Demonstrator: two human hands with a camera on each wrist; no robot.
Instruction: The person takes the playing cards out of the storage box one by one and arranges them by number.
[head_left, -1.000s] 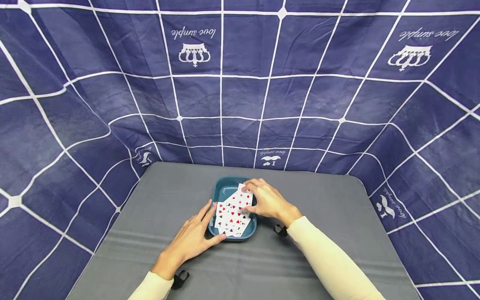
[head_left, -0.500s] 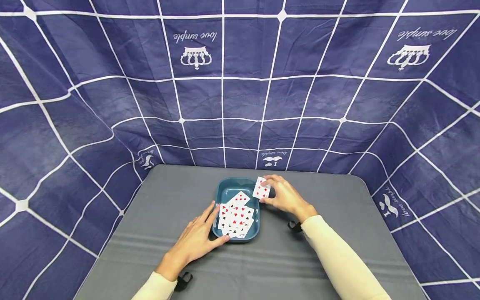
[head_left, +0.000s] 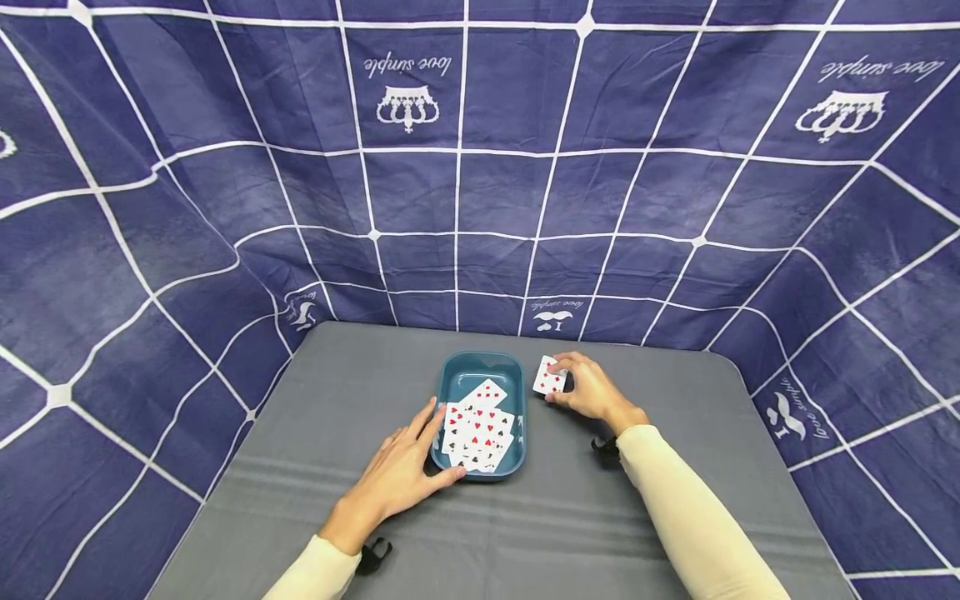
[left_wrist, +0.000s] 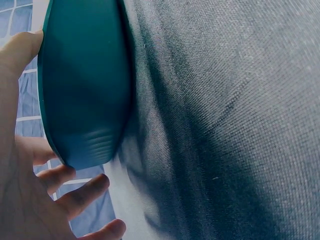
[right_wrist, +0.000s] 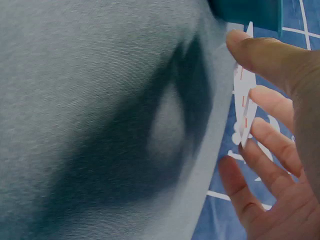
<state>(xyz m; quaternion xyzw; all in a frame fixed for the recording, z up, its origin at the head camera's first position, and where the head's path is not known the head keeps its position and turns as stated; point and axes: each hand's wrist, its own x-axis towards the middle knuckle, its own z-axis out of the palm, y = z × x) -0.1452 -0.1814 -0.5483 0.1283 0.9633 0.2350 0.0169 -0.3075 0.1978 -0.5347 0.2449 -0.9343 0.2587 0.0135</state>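
Observation:
In the head view, a teal tray (head_left: 517, 454) holds several overlapping playing cards (head_left: 480, 429) lying face up, hearts, spades and diamonds among them. My left hand (head_left: 393, 467) lies along the tray's left side, its thumb at the near edge and fingertips at the left rim. The left wrist view has the thumb and some fingertips touching the tray's outer wall (left_wrist: 87, 75), fingers spread and only slightly bent. Right of the tray, my right hand (head_left: 592, 392) pinches a playing card (head_left: 546, 382) with red diamonds between thumb and fingers. Seen edge-on in the right wrist view, the card (right_wrist: 243, 100) is above the table.
The tray stands on a grey cloth-covered table (head_left: 360, 375). Around its far and side edges hangs a blue curtain (head_left: 487, 200) with white grid lines. A black strap (head_left: 372, 556) is on the left wrist, another black strap (head_left: 606, 451) on the right.
My right hand has lifted the diamonds card out of the tray and carried it right, past the rim. A diamonds card beneath is now uncovered. The left hand has stayed at the tray.

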